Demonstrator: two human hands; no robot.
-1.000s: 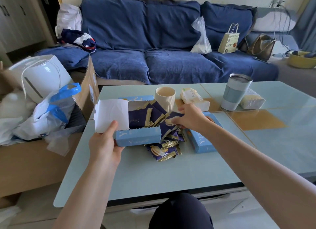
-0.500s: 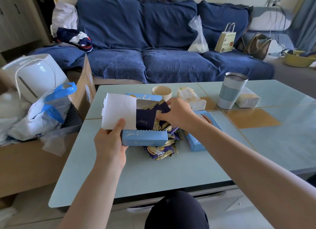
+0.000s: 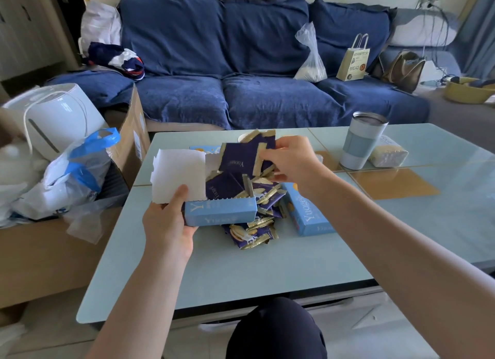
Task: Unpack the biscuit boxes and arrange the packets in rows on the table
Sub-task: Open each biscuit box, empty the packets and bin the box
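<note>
My left hand (image 3: 167, 222) grips an opened light blue biscuit box (image 3: 219, 215) at its left end, with the white flap (image 3: 178, 173) folded up. My right hand (image 3: 290, 161) pinches a few dark purple biscuit packets (image 3: 239, 159) and holds them above the box. More purple packets stand inside the box. A loose pile of packets (image 3: 251, 231) lies on the pale blue table (image 3: 241, 273) just behind and below the box. A second blue biscuit box (image 3: 306, 215) lies flat to the right of the pile, under my right forearm.
A grey tumbler (image 3: 363, 141) and a wrapped pale pack (image 3: 388, 151) stand at the table's back right. A cardboard carton (image 3: 132, 141) with a white appliance (image 3: 53, 117) and plastic bags sits left of the table. A blue sofa (image 3: 254, 64) runs behind.
My right hand has reached into the box and lifted a few packets up out of it. My left hand keeps its hold on the box, which is raised slightly.
</note>
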